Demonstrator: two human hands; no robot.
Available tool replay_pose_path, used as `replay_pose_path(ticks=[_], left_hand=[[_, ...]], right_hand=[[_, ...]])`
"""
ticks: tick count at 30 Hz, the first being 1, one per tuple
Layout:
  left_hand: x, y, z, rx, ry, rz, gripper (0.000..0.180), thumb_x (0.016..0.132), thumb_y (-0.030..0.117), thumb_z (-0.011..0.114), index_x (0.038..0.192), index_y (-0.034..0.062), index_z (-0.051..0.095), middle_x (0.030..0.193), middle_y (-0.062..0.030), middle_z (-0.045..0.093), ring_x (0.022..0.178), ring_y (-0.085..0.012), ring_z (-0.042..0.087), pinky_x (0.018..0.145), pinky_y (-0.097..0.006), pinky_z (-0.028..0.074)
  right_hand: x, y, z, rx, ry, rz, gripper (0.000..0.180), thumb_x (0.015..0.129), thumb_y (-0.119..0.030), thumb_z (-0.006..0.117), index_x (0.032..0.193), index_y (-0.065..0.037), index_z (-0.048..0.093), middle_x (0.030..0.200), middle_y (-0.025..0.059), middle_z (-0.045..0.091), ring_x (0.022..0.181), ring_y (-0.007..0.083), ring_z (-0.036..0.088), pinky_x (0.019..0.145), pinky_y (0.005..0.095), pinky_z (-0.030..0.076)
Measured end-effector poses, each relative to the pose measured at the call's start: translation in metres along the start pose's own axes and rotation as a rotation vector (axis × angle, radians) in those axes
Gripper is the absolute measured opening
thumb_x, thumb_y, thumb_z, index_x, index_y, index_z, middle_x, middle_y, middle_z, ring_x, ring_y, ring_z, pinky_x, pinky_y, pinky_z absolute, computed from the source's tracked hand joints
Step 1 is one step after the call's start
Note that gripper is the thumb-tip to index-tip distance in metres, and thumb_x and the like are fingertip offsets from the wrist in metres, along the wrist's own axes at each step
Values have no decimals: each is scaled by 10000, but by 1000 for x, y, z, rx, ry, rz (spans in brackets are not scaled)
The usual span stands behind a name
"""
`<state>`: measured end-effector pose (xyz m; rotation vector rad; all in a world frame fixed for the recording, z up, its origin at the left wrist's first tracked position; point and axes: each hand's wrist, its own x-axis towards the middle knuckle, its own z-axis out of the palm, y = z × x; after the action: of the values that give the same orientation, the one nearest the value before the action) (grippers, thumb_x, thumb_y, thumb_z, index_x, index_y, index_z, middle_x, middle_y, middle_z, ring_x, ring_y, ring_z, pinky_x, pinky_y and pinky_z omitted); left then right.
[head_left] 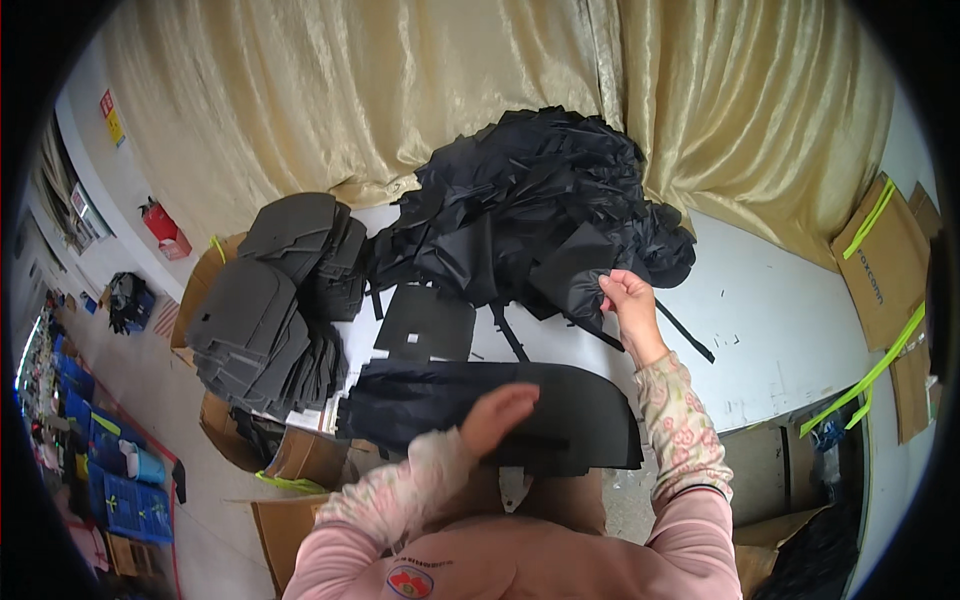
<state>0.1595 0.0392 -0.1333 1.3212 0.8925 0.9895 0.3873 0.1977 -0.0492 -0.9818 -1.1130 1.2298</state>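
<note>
My right hand [632, 296] reaches to the front edge of a large heap of black fabric pieces [530, 190]. Thumb and fingers pinch the edge of one black fabric piece [575, 272]. Closer to me, my left hand [500, 415] is over a stack of long dark pieces with rounded ends [590, 420] at the table's near edge. Its fingers are stretched out and a little blurred, and I cannot tell whether they touch the stack. Wrinkled black cloth [410, 395] covers the stack's left part. Beyond it lies a flat dark panel [430, 322] with a small square hole.
Stacks of dark grey shaped panels [245, 305] stand at the table's left. Cardboard boxes [310, 455] sit below them. The white table [770, 310] extends to the right, with a black strip [690, 335] on it. A gold curtain [380, 90] hangs behind. More cardboard [880, 270] stands at right.
</note>
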Motion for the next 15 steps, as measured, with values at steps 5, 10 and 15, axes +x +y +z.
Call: replay_pose_path(ticks=[5,10,15], left_hand=[[48,60,-2,-785,-30,-181,277,953,214,525,1191,73,545,1119,-59,620,993,-164,596,879,-301,467],[56,82,-8,-744,-13,-17,174,945,184,542,1082,80,567,1027,-17,648,895,-126,617,830,-293,484],[42,123,-14,-294,195,332,177,878,60,623,1045,21,583,962,-14,637,880,-120,603,828,-263,470]], right_hand=[[-69,-29,32,211,-192,50,67,900,-85,613,874,-86,550,738,-11,611,605,81,581,596,204,488],[-104,-15,26,196,-198,37,51,906,-77,599,895,-66,550,743,13,625,635,104,613,633,221,507],[-109,-7,-12,-451,-221,-58,128,875,-104,645,928,-27,557,685,19,621,640,85,591,603,217,471]])
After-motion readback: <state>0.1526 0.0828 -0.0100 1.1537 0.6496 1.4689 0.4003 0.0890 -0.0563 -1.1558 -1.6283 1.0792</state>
